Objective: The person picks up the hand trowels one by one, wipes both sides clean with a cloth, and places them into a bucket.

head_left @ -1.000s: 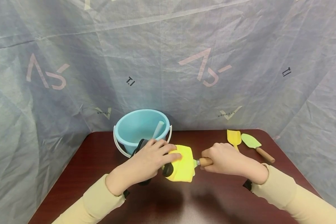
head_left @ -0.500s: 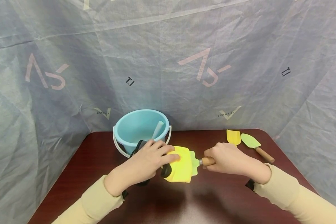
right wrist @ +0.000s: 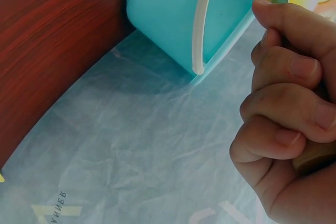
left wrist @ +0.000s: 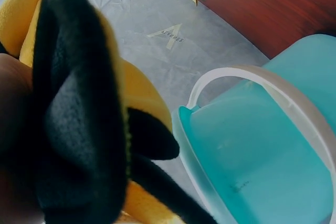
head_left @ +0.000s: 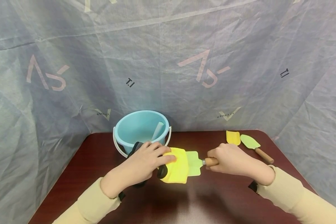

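Observation:
In the head view my left hand (head_left: 145, 160) holds a soft yellow-and-black plush piece (head_left: 178, 166) above the table. Up close in the left wrist view, its black fabric folds (left wrist: 79, 103) bulge out beside the hand. My right hand (head_left: 228, 158) grips the wooden handle (head_left: 212, 161) of a toy spade with a flat light-green blade (head_left: 194, 163). That blade points left, and its far end is hidden behind the plush. In the right wrist view the right hand's fingers (right wrist: 283, 103) curl round the handle.
Behind the left hand stands a light-blue bucket (head_left: 137, 127) with a white handle; a pale blue-green stick (head_left: 157, 130) leans inside it. At the table's far right lie a yellow toy shovel (head_left: 233, 137) and a green trowel (head_left: 250, 141) with a wooden handle. A grey cloth hangs behind the table.
The right hand has drawn the spade rightward, and the left hand has shifted slightly left with the plush. Much more of the green blade shows between them now.

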`<state>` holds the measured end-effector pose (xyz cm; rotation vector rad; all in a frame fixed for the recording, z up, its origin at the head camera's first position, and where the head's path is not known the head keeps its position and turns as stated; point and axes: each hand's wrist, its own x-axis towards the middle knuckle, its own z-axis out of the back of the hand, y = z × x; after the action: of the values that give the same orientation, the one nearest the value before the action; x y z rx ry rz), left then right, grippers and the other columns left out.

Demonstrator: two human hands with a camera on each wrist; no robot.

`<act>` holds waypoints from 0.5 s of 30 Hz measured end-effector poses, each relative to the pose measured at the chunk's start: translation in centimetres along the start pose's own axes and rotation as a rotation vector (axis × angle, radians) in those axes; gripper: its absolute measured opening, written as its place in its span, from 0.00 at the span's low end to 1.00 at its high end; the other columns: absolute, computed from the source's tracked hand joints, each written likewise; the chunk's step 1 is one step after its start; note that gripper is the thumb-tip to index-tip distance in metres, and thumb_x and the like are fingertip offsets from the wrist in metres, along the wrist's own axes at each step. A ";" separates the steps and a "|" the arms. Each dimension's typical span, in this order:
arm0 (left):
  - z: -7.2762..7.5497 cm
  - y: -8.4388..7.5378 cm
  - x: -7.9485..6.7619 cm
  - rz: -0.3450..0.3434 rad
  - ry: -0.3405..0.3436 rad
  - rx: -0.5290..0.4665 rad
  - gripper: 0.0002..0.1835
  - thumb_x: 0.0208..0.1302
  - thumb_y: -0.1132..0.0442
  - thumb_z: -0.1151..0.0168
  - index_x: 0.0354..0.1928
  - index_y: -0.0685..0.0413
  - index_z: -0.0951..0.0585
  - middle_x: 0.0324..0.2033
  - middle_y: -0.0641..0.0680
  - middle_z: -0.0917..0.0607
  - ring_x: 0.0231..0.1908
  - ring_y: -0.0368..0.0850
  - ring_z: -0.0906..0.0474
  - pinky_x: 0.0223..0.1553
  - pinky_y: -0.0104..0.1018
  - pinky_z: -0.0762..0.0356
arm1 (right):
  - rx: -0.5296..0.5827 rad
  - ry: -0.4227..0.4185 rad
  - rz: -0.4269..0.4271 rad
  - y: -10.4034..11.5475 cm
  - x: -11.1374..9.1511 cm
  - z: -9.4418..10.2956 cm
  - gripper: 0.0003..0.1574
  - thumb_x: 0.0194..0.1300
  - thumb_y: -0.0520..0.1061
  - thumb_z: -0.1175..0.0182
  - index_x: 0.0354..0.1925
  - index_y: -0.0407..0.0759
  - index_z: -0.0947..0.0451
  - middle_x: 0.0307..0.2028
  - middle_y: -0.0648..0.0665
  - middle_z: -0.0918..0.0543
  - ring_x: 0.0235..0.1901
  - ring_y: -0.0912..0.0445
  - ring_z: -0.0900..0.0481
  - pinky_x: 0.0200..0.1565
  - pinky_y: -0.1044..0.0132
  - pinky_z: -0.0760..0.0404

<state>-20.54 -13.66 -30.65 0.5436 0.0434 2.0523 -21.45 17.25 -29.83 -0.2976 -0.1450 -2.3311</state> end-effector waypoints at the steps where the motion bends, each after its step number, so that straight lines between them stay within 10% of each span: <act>1: 0.0 0.0 -0.1 0.001 -0.001 -0.001 0.40 0.37 0.78 0.36 0.56 0.38 0.28 0.52 0.46 0.25 0.50 0.46 0.30 0.42 0.41 0.31 | -0.005 0.000 0.003 0.0 0.0 0.0 0.27 0.48 0.51 0.30 0.12 0.55 0.41 0.16 0.61 0.53 0.17 0.67 0.52 0.17 0.73 0.47; 15: -0.4 0.5 -1.4 0.010 -0.037 -0.020 0.42 0.34 0.81 0.39 0.56 0.40 0.28 0.53 0.46 0.25 0.48 0.46 0.30 0.41 0.41 0.31 | 0.004 0.022 -0.035 -0.5 -0.5 -0.5 0.26 0.46 0.51 0.30 0.12 0.56 0.40 0.14 0.62 0.51 0.16 0.67 0.50 0.17 0.73 0.47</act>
<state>-20.49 -15.03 -31.39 0.5699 -0.0020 2.0501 -21.54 17.83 -30.40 -0.2693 -0.1450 -2.3678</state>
